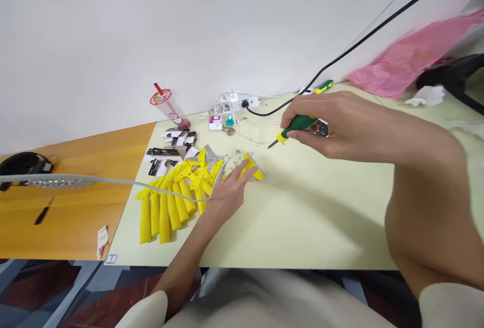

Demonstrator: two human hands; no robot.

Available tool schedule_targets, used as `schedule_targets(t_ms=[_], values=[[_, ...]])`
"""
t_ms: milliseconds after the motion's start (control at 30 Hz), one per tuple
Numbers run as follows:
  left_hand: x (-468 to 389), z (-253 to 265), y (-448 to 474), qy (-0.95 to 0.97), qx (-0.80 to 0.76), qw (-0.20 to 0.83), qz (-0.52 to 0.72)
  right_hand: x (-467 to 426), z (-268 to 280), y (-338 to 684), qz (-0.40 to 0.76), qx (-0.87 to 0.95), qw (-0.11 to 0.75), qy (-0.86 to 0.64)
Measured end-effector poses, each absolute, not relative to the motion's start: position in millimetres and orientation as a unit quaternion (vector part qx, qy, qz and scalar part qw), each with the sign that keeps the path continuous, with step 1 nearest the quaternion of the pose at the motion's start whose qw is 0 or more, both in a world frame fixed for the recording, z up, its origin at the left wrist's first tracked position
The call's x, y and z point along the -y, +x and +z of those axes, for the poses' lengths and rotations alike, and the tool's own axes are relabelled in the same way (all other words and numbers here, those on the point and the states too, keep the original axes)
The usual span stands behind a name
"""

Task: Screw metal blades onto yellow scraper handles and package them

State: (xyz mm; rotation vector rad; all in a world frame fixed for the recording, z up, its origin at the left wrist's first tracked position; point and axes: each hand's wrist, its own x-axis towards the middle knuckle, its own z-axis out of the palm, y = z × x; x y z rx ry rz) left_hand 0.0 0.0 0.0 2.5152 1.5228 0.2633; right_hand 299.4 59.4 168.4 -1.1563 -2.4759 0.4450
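Observation:
My right hand (333,123) is raised above the table, its fingers wrapped round the green and yellow handle of a screwdriver (298,125). The screwdriver's short dark tip points down and left, clear of any screw. Lower and to the left, my left hand (229,192) grips a yellow plastic piece with a grey edge (257,170) against the tabletop. Small screws (236,159) lie scattered just behind those fingers. Beside my left wrist, several yellow plastic handles (164,217) lie in a row, with other yellow parts (200,166) heaped behind them.
Black and white cards (172,152) and a drink cup with a red straw (170,108) stand at the back left. A power strip (245,103) with a black cable (333,60) is by the wall. Another screwdriver (324,86) and a pink bag (408,60) lie back right.

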Motion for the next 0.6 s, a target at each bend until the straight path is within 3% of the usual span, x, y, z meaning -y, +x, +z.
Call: schedule_targets(t_ms=[133, 267, 333, 467, 600], values=[[0.9, 1.2, 0.9, 0.846, -0.522, 0.093, 0.057, -59.5, 169.3, 298.2, 0.172, 0.874, 0.186, -0.415], [1.1, -0.5, -0.9, 0.82, -0.522, 0.169, 0.162, -59.5, 169.6, 297.5, 0.171, 0.873, 0.192, -0.414], [1.2, 1.8, -0.1, 0.775, -0.529, 0.246, 0.245, -59.3, 169.8, 297.6, 0.172, 0.873, 0.196, -0.412], [7.3, 15.7, 7.7, 0.571, -0.516, 0.505, 0.39, -58.3, 170.3, 299.1, 0.165, 0.876, 0.191, -0.411], [34.7, 30.5, 0.2, 0.415, -0.482, 0.66, 0.4, -58.3, 168.1, 303.3, 0.147, 0.884, 0.182, -0.405]])
